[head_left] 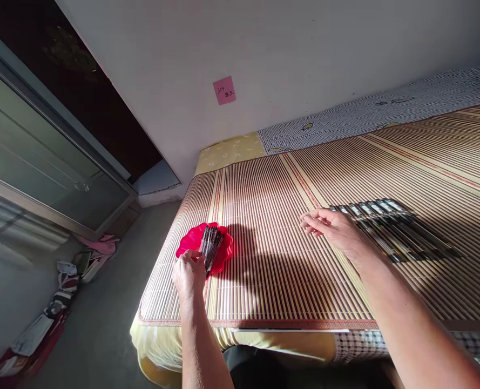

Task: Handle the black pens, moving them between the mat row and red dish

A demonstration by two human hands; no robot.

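Observation:
On the left part of the mat, a red scalloped plate carries a bundle of dark, slim pens. My left hand is over the plate's near left rim, its fingers curled beside the pens. Whether they pinch a pen or the rim is hidden. Over the mat, my right hand has loosely bent fingers pointing left, with nothing visible in them. Just right of it, several more dark pens lie side by side in a slanting row, partly behind my wrist and forearm.
A striped bamboo mat covers the bed, with yellow and checked cloth along the wall. A pink note is stuck to the wall. At left are a glass-panelled door, grey floor and shoes.

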